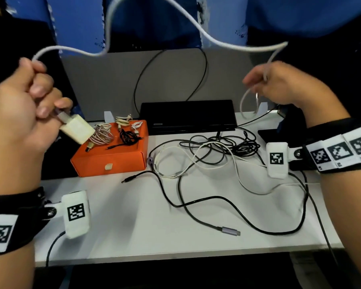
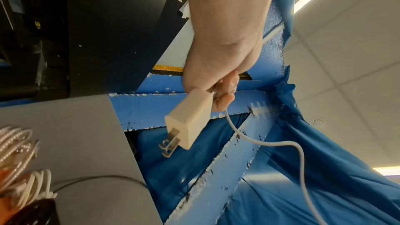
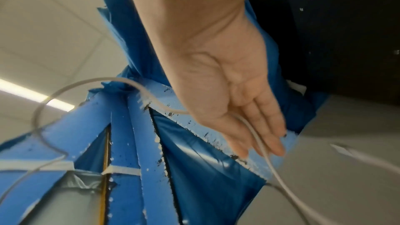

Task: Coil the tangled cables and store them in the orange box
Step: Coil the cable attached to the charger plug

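A long white cable (image 1: 217, 41) arcs high between my two raised hands. My left hand (image 1: 42, 94) grips it in a fist just behind its cream charger plug (image 1: 76, 130), which hangs below the fingers over the orange box (image 1: 113, 161). The left wrist view shows the plug (image 2: 190, 119) with its prongs out and the cable (image 2: 301, 153) trailing away. My right hand (image 1: 265, 84) holds the cable's other stretch, and a loop hangs beneath it. In the right wrist view the cable (image 3: 108, 79) runs between thumb and fingers (image 3: 270, 134). Several coiled cables (image 1: 102, 135) lie in the box.
A tangle of black and white cables (image 1: 206, 151) sprawls over the white table (image 1: 133, 255), with a grey USB plug (image 1: 229, 230) near the front. A black laptop-like device (image 1: 188, 115) stands behind the box before a grey partition (image 1: 113, 80).
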{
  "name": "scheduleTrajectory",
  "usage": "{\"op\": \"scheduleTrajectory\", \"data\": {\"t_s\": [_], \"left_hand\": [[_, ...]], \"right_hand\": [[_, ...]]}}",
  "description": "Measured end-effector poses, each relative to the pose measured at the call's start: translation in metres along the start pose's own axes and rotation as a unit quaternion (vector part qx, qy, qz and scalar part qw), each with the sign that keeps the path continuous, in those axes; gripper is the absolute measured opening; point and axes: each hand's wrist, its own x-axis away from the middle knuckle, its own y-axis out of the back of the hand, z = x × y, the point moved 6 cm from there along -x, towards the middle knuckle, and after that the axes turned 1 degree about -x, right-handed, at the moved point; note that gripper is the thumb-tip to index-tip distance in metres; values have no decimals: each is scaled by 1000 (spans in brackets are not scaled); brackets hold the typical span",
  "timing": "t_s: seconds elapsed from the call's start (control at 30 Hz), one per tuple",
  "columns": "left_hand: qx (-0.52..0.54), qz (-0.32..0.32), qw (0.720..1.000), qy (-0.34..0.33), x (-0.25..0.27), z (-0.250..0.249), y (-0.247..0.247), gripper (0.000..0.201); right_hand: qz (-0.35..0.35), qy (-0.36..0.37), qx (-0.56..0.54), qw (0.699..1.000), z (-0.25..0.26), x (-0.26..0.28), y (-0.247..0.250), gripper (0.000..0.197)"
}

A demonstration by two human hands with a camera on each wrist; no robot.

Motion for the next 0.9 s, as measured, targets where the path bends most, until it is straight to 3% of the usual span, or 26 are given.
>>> {"op": "scheduleTrajectory", "data": {"t_s": [0.07, 0.13, 0.2, 0.27, 0.33, 0.4, 0.47, 0.6, 0.8, 0.9], "left_hand": [[-14, -27, 999, 23, 6, 6, -15, 31], [-51, -40, 997, 51, 12, 17, -30, 31], [-79, -49, 993, 68, 18, 25, -40, 32], [-108, -40, 991, 63, 25, 29, -54, 31], [-152, 2, 987, 45, 35, 34, -74, 32], [-198, 84, 976, 28, 47, 42, -101, 33], [-217, 153, 964, 22, 62, 50, -126, 32], [-202, 209, 956, 29, 79, 61, -151, 32], [-89, 259, 956, 110, 83, 64, -151, 31], [-29, 265, 958, 104, 82, 55, -147, 24]], "right_hand": [[99, -30, 57, 993, -13, 10, -13, 52], [154, -21, 21, 988, -13, 33, -16, 88], [140, 21, -102, 985, -2, 56, -11, 118], [98, 75, -224, 967, 22, 74, -2, 126], [20, 121, -223, 967, 48, 85, 4, 119], [-37, 173, -167, 970, 82, 100, -2, 94], [-36, 220, -127, 967, 118, 116, -24, 68], [-32, 265, -118, 957, 149, 123, -55, 28], [-140, 227, -162, 950, 133, 116, -36, 16], [-173, 212, -171, 946, 131, 115, -37, 17]]}}
